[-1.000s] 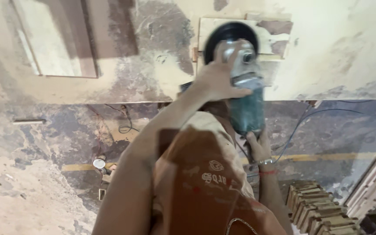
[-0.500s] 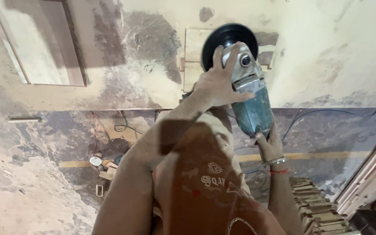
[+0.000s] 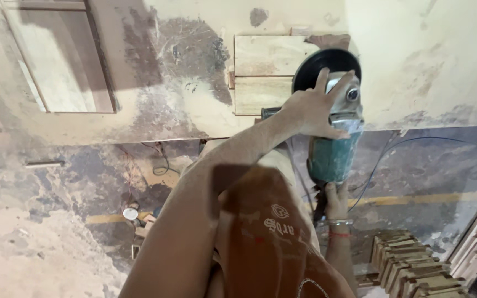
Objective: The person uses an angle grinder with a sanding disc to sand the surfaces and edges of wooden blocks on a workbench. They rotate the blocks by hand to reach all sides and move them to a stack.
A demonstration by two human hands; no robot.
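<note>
The left hand covers the grinder's head; its disc shows only partly. The right hand's fingers are hidden behind the grinder's rear. A wood stack is cut off at the bottom edge.

The grinder had a teal-green body, grey head and black disc; the wooden blocks were pale tan; the floor carried a yellow stripe.
</note>
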